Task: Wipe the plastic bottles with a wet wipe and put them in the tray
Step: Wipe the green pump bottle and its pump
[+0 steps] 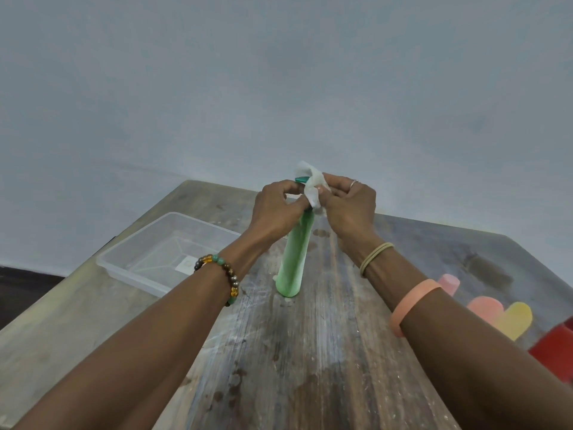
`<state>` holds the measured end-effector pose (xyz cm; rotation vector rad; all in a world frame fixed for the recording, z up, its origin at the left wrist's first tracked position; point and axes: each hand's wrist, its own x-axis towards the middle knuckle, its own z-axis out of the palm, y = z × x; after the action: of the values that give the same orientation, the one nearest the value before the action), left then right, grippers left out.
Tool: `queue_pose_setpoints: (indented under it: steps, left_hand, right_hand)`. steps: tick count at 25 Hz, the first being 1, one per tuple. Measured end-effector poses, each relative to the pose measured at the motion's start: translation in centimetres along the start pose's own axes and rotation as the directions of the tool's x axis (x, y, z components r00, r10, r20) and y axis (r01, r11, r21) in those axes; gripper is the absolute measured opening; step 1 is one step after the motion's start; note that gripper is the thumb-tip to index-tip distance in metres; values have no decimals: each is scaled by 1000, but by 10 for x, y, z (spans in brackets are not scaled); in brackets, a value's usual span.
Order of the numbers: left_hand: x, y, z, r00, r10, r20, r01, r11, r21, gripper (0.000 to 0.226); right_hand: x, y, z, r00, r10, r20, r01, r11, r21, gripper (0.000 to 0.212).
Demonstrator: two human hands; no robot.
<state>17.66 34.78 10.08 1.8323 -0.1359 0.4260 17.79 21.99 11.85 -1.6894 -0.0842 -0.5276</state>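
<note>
Nearest to the camera: two bare forearms, stretched forward over a worn, stained wooden surface (310, 352). On the left wrist a beaded bracelet (224, 274); on the right arm an orange band (409, 305) and thin tan hair ties (375, 255).

Gripping with the left hand (276, 203) the upper part of a green bottle (294, 259), fingers (290, 186) curled round it just under the dark green cap (302, 179). Pinching with the right hand (350, 203) a white wet wipe (313, 187), crumpled, pressed against the neck of the bottle, between the fingers of both hands. A ring (354, 182) on one right finger.

About the bottle: tall, slender, pale green plastic, whitish dusty streaks along its side, top leaning away from the camera, base below the fingers and apparently touching the surface.

To the left of the left fingers, well apart: a clear plastic tray (133, 271), at the edge of the surface.

To the right of the right fingers and nearer to the camera, partly hidden by the right arm: a pink bottle (449, 282), an orange bottle (485, 307) and a yellow bottle (516, 319), close together. Just beside them a red object (555, 349), cut by the frame edge, cannot tell what.
</note>
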Motion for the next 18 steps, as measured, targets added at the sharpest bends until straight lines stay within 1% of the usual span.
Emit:
queue_pose_setpoints:
  steps: [1,2,3,4,6,7,8,9,11,12,14,15,16,17,18]
  left_hand:
    - [1,-1,0,1000,-6,26,7,999,-32,20]
    - [2,-1,0,999,0,43,2,999,-53,17]
    - [3,-1,0,999,12,52,-10,999,-53,14]
    - [3,-1,0,998,21,54,-18,999,-45,12]
    - [2,-1,2,999,29,36,-28,999,-40,11]
    - [2,-1,3,999,39,32,-38,999,-39,11]
    - [2,-2,3,998,51,38,-49,998,-36,14]
    - [3,-2,3,996,60,63,-57,998,-40,16]
    - [4,-2,3,988,58,145,-44,994,-101,13]
    - [4,-1,3,982,50,180,-23,989,-148,10]
    - [6,0,3,979,29,202,14,978,-208,10]
    - [8,1,3,980,21,197,21,977,-211,11]
    - [10,1,3,981,22,194,16,981,-194,14]
    - [11,1,2,979,34,202,-1,987,-162,18]
    - [11,2,2,974,52,219,-24,991,-131,21]
  right_hand:
    - [-1,1,1,999,37,-23,-36,999,32,17]
    - [-1,1,2,997,58,-55,-57,998,23,12]
    - [-2,0,2,995,68,-76,-70,997,-15,10]
    - [-3,0,1,996,54,-68,-59,996,-73,15]
    - [-5,2,-1,999,-9,44,15,989,-150,23]
    - [-7,2,-2,995,-33,95,49,984,-170,22]
    - [-8,2,-4,992,-59,111,80,978,-193,21]
    - [-6,3,-7,992,-84,95,105,967,-231,21]
    - [-3,6,-12,992,-118,34,123,943,-308,26]
    - [-1,7,-14,993,-117,23,118,945,-306,25]
    - [-2,6,-16,997,-52,65,62,984,-166,18]
    - [-4,6,-17,993,-20,118,31,995,-96,15]
    - [-5,8,-18,986,-18,164,29,998,-60,13]
    - [-6,9,-18,984,-32,173,44,997,-67,14]
    - [-5,10,-18,989,-38,144,52,994,-94,14]
